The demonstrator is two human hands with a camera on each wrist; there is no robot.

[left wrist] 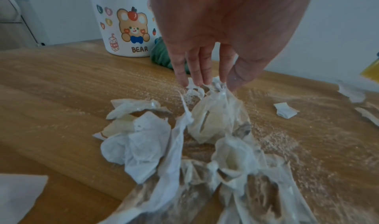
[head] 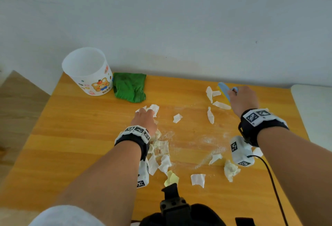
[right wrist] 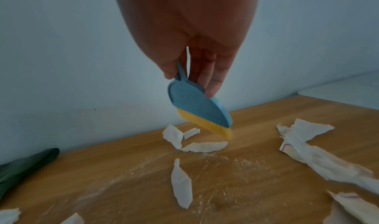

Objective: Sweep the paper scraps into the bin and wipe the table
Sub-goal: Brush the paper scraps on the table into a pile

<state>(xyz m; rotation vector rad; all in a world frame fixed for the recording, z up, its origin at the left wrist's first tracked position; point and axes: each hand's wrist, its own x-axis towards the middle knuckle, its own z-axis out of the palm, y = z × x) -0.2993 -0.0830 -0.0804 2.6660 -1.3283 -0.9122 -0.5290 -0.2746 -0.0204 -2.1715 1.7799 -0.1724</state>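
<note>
Head view: right hand (head: 242, 100) is gripping the blue yellow-bristled brush (head: 224, 91); torn white paper scraps (head: 211, 100) are lying at its nine o'clock, the left hand (head: 144, 119) pinching crumpled scraps (left wrist: 213, 88).

I read one legible word, "BEAR", printed in brown capitals on the white bin (left wrist: 125, 24) below its cartoon bear sticker (left wrist: 133, 27). Heart stickers left of that bear carry letters; I cannot read them reliably.

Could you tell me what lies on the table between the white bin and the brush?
In the head view, a crumpled green cloth lies right beside the bin; then bare wood up to the brush.
</note>
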